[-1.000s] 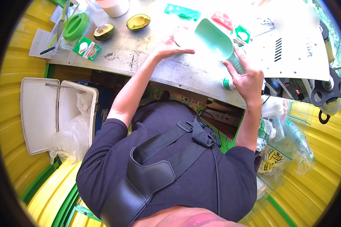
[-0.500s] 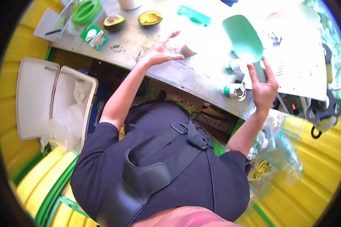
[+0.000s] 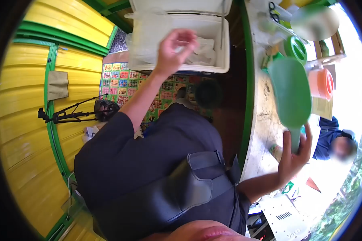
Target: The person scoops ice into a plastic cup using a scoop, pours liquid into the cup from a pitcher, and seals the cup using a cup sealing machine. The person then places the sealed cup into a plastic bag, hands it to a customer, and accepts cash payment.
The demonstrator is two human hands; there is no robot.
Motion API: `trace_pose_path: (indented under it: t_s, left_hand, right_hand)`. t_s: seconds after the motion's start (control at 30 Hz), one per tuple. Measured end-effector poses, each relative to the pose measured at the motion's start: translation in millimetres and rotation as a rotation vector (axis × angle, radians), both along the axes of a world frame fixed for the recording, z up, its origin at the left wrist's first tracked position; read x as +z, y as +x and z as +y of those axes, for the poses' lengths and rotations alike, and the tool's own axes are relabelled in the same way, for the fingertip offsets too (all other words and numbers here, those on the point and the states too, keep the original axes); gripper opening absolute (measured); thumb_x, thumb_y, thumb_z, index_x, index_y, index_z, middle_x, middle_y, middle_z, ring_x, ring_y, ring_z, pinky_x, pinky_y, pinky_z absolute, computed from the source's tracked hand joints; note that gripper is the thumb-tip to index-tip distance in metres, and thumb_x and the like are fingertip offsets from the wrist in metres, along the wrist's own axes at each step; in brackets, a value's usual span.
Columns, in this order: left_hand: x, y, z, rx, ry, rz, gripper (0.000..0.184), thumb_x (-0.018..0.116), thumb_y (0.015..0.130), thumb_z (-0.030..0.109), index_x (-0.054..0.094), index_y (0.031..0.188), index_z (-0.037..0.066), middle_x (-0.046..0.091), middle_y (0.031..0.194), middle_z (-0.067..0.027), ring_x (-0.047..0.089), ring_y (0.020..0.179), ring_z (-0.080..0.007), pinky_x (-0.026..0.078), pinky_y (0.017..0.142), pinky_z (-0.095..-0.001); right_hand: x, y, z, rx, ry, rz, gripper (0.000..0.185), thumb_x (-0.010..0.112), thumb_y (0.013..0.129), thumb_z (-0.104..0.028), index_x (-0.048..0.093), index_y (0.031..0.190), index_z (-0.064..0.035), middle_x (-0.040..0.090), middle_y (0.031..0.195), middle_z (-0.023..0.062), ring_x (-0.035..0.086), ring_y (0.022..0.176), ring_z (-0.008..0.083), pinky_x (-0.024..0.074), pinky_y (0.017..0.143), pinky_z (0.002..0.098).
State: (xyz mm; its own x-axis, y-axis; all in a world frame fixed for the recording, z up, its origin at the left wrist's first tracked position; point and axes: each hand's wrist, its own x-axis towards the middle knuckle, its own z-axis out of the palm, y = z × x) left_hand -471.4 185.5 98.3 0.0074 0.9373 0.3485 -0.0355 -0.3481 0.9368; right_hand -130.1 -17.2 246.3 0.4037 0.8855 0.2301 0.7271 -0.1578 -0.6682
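Observation:
My right hand [image 3: 295, 158] grips the handle of a green scoop [image 3: 291, 90], its broad bowl held up over the table on the right side. My left hand [image 3: 177, 52] is raised in front of an open white cooler box [image 3: 136, 66], fingers loosely curled with a gap to the thumb and nothing seen in it. White plastic bags [image 3: 203, 52] lie inside the cooler, behind the left hand. Part of a can [image 3: 275, 152] shows on the table beside the right hand.
Along the table [image 3: 261, 96] stand a green-lidded container [image 3: 295, 50] and an orange-lidded tub [image 3: 321, 83]. Another person [image 3: 328, 138] is beyond the table. A black tripod [image 3: 68, 114] leans near the yellow wall at left. A white appliance [image 3: 285, 219] is at lower right.
My body and view have turned left, from facing the table to facing the cooler. The scoop has come along in my right hand. My left hand has moved from above the table to before the cooler.

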Motion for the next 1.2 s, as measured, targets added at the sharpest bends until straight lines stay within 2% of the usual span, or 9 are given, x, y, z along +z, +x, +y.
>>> trace_pose_path:
  t_s: [0.13,0.23,0.33,0.47,0.53,0.6,0.93,1.1,1.2]
  left_hand:
    - [9,-106,13,0.577,0.152,0.012,0.017,0.074,0.092,0.007,0.066,0.106,0.002,0.07,0.099,-0.0049,0.066,0.088,-0.0105,0.055,0.082,-0.0262]
    - [-13,-181,42,0.628,-0.158,-0.041,0.02,0.07,0.097,0.013,0.067,0.115,0.003,0.069,0.107,-0.005,0.063,0.1,-0.0111,0.05,0.088,-0.0264]
    - [-63,-239,68,0.342,-0.518,-0.063,0.027,0.07,0.094,0.014,0.068,0.119,0.005,0.07,0.113,-0.0052,0.062,0.106,-0.0121,0.049,0.092,-0.028]
    - [-145,-270,77,0.066,-0.549,0.434,0.042,0.066,0.087,0.003,0.065,0.129,0.002,0.069,0.124,-0.0088,0.065,0.115,-0.0208,0.052,0.098,-0.0324]
    - [-136,-274,77,0.027,-0.523,0.509,0.046,0.07,0.083,0.001,0.064,0.129,0.002,0.068,0.127,-0.0096,0.064,0.118,-0.0212,0.051,0.102,-0.0347]
    - [-137,-278,80,-0.029,-0.552,0.445,0.05,0.075,0.079,0.001,0.064,0.128,0.003,0.068,0.126,-0.0098,0.064,0.117,-0.0211,0.052,0.101,-0.0348]
    - [-124,-297,97,-0.187,-0.676,0.256,0.04,0.077,0.083,0.005,0.066,0.121,0.002,0.068,0.114,-0.0061,0.065,0.107,-0.0178,0.053,0.098,-0.0338]
    - [-138,-286,94,0.009,-0.706,0.058,0.031,0.07,0.093,0.011,0.065,0.122,0.002,0.068,0.112,-0.0053,0.065,0.103,-0.0164,0.057,0.092,-0.0345]
    - [-140,-283,93,0.127,-0.786,0.102,0.033,0.068,0.095,0.013,0.063,0.125,0.002,0.067,0.114,-0.0049,0.065,0.103,-0.0169,0.057,0.089,-0.0366]
  right_hand:
    - [-10,-94,100,0.322,-0.023,-0.076,0.053,0.084,0.083,-0.012,0.068,0.133,-0.0065,0.076,0.11,0.0167,0.076,0.097,0.0246,0.0562,0.082,0.0316]
    - [-38,-168,158,0.547,0.025,-0.208,0.052,0.083,0.082,-0.019,0.069,0.132,-0.0135,0.074,0.091,0.0105,0.073,0.077,0.0301,0.0569,0.07,0.0395]
    - [-76,-229,201,0.654,-0.024,-0.258,0.05,0.082,0.082,-0.024,0.071,0.13,-0.0163,0.073,0.088,0.0109,0.071,0.077,0.0326,0.0552,0.068,0.0411]
    - [-92,-282,234,0.776,-0.082,-0.502,0.049,0.077,0.084,-0.024,0.069,0.131,-0.0153,0.069,0.078,0.0101,0.069,0.07,0.0314,0.052,0.061,0.0421]
    - [-98,-301,246,0.78,-0.07,-0.544,0.049,0.076,0.085,-0.024,0.068,0.132,-0.0146,0.068,0.076,0.0104,0.069,0.069,0.0312,0.0517,0.06,0.0426]
    - [-102,-318,256,0.893,-0.1,-0.71,0.023,0.066,0.092,-0.018,0.07,0.105,0.0004,0.069,0.072,0.0132,0.07,0.064,0.031,0.0542,0.057,0.0414]
    - [-103,-284,293,0.894,-0.31,-0.309,0.026,0.077,0.085,-0.023,0.07,0.103,-0.0047,0.07,0.075,0.0187,0.071,0.082,0.0412,0.0563,0.074,0.0495]
    - [-60,-313,263,0.736,-0.138,-0.606,0.006,0.07,0.072,-0.004,0.072,0.068,-0.0082,0.07,0.071,0.0138,0.073,0.068,0.0286,0.0564,0.056,0.0386]
    - [-55,-317,283,0.803,-0.095,-0.615,0.009,0.069,0.074,-0.006,0.072,0.066,-0.0095,0.07,0.071,0.0132,0.074,0.069,0.0289,0.0573,0.058,0.0382]
